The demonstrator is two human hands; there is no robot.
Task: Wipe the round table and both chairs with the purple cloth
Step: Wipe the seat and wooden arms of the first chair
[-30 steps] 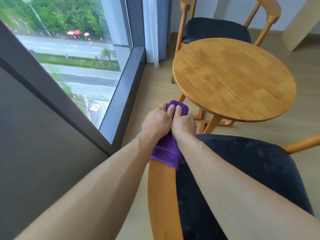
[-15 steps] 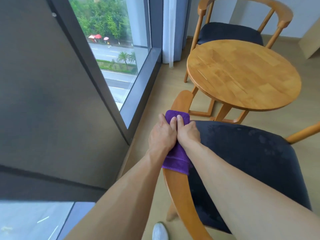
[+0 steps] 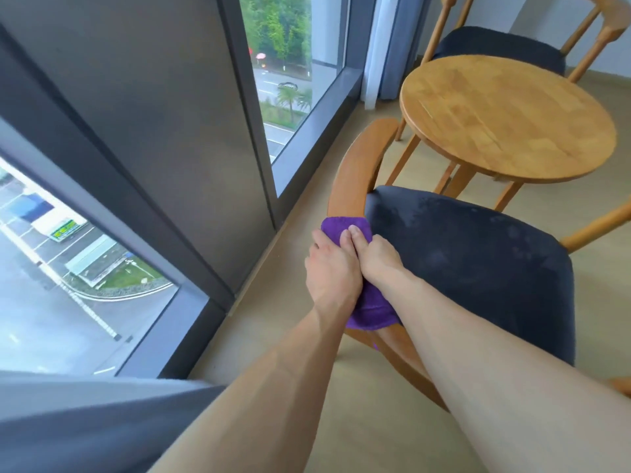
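The purple cloth (image 3: 367, 302) lies draped over the curved wooden armrest (image 3: 355, 179) of the near chair (image 3: 478, 268), on the window side of its dark seat cushion. Both hands sit side by side on top of it. The left hand (image 3: 329, 268) lies on the outer side with its fingers (image 3: 319, 240) bent down over the cloth and the rail beneath, gripping them. The right hand (image 3: 379, 256) presses on the inner side, its fingers curled round the cloth next to the cushion's edge; the two hands touch each other along the thumbs. A fold of cloth shows beyond the fingertips and another hangs below the wrists, over the rail.

Past the free end of the armrest stands the round worktop (image 3: 505, 117), bare pale wood on splayed legs, its near edge just beyond the cushion's far edge. Behind it, at its far edge, the second chair (image 3: 498, 46) faces in, with the same wooden frame and dark seat.

To the left runs a tall window (image 3: 290, 80) with dark frames; a pale curtain (image 3: 375, 46) hangs at its far end. A green sign outside is too blurred to read.
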